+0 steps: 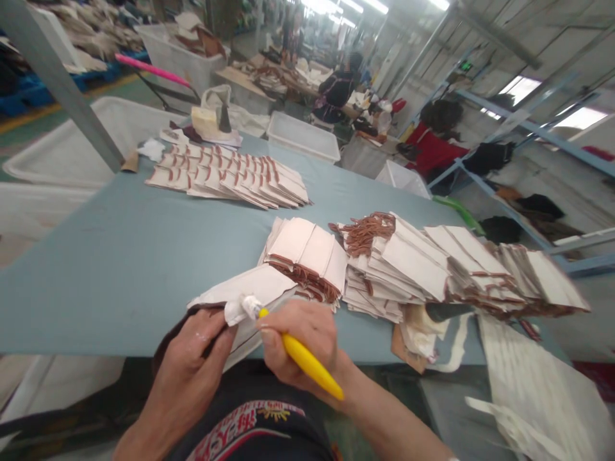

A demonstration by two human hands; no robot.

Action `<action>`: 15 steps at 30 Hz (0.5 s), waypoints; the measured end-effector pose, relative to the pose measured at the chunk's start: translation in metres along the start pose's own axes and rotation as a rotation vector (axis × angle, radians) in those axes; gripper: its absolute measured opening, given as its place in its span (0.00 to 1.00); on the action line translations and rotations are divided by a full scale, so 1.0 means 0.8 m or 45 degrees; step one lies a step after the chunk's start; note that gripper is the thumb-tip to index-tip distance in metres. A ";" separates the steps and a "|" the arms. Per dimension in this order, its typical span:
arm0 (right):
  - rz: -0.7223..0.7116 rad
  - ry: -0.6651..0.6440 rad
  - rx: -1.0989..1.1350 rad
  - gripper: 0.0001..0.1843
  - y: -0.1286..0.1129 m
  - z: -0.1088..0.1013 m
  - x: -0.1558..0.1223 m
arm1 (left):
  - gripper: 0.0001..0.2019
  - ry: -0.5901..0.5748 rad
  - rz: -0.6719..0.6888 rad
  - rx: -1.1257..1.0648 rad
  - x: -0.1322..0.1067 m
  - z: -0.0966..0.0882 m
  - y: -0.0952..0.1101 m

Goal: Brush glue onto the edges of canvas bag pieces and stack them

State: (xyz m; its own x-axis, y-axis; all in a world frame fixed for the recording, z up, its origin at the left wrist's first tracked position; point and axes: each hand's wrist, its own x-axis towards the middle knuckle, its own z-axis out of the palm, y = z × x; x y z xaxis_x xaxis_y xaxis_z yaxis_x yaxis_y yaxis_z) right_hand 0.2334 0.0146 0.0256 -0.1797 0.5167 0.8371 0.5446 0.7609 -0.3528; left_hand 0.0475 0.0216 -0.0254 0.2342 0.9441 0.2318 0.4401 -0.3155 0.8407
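My right hand (305,339) grips a brush with a yellow handle (312,366). Its whitish tip (250,306) rests at the edge of a cream fabric piece (254,283) with dark brown backing. With thumb and fingers closed, my left hand (195,358) pinches the near end of that piece and folds it up. The far end of the piece lies against a stack of cream pieces with brown edges (305,246), just beyond my hands. What lies under my left fingers is partly hidden.
Several more cream stacks (413,256) line the table's right side, and overlapping pieces (225,176) lie at the far left. White cloth strips (538,378) hang off the near right edge. A slanted metal post (67,83) rises at left. Beyond the table are plastic bins (303,137) and a person (339,86).
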 end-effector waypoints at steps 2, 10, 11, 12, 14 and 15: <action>-0.041 -0.040 -0.013 0.08 -0.005 0.007 -0.002 | 0.15 -0.009 0.004 -0.013 -0.002 0.001 -0.001; 0.536 0.223 0.340 0.12 -0.003 -0.008 -0.005 | 0.22 -0.192 -0.394 -0.327 0.019 -0.022 0.010; 0.673 0.220 0.453 0.14 0.002 -0.014 -0.002 | 0.24 -0.227 -0.450 -0.418 0.024 -0.027 0.013; 0.758 0.192 0.593 0.16 0.007 -0.019 0.003 | 0.26 -0.271 -0.506 -0.523 0.029 -0.033 0.015; 0.798 0.059 0.834 0.19 0.016 -0.027 0.016 | 0.28 -0.351 -0.619 -0.704 0.035 -0.042 0.019; 0.774 -0.040 0.887 0.20 0.019 -0.029 0.023 | 0.29 -0.363 -0.663 -0.753 0.037 -0.046 0.022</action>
State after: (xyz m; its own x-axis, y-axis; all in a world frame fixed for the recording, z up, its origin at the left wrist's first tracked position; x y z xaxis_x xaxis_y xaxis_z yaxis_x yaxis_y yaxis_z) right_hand 0.2575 0.0270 0.0452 -0.0518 0.9072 0.4176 -0.0614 0.4144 -0.9080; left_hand 0.0304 0.0475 0.0138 0.3721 0.8702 -0.3230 0.0437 0.3312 0.9426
